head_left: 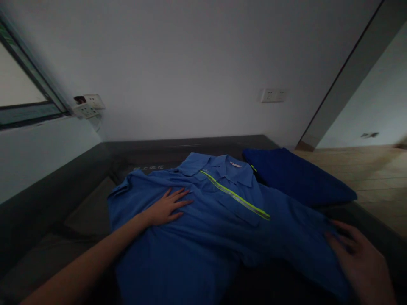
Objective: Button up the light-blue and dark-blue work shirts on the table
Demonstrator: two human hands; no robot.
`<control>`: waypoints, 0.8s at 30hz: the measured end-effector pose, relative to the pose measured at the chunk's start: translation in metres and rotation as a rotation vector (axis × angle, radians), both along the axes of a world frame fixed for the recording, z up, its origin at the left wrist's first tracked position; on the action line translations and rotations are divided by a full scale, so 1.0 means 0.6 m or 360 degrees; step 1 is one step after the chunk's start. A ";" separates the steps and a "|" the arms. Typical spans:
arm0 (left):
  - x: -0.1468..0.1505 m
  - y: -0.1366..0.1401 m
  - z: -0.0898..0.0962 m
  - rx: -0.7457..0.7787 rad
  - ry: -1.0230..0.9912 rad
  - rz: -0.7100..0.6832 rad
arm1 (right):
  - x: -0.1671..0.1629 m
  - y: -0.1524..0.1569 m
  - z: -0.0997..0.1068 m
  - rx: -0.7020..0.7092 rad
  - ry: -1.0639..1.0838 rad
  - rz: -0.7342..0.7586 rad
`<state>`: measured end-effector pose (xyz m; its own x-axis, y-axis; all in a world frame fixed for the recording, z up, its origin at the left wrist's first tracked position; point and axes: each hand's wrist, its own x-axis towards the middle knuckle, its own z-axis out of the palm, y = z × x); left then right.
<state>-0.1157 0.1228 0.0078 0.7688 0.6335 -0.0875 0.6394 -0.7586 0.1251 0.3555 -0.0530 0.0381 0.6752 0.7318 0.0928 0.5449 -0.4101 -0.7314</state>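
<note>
A blue work shirt (203, 224) lies spread out with its collar pointing away from me. A yellow-green and silver reflective stripe (238, 198) crosses its chest. My left hand (168, 207) rests flat on the chest, fingers spread, holding nothing. At the right, my right hand (359, 254) has its fingers curled and pinched on the shirt's sleeve (305, 224); this hand is slightly blurred. The shirt's lower part runs out of view at the bottom.
A folded dark blue cloth item (295, 173) lies beyond the sleeve at the right. Everything lies on a dark grey bed-like surface (89, 199) with a raised rim. Behind it is a wall with sockets (273, 95), and wooden floor (375, 169) shows at the right.
</note>
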 end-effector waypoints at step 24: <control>0.145 0.189 0.005 0.0327 -0.0351 0.1028 | -0.232 0.316 -0.019 0.0257 -0.0783 0.1484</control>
<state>-0.0285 0.2362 0.0111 0.2203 0.9554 0.1968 0.9453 -0.2589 0.1986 0.2162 0.1366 0.0269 -0.2836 0.8948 0.3448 0.8438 0.4037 -0.3536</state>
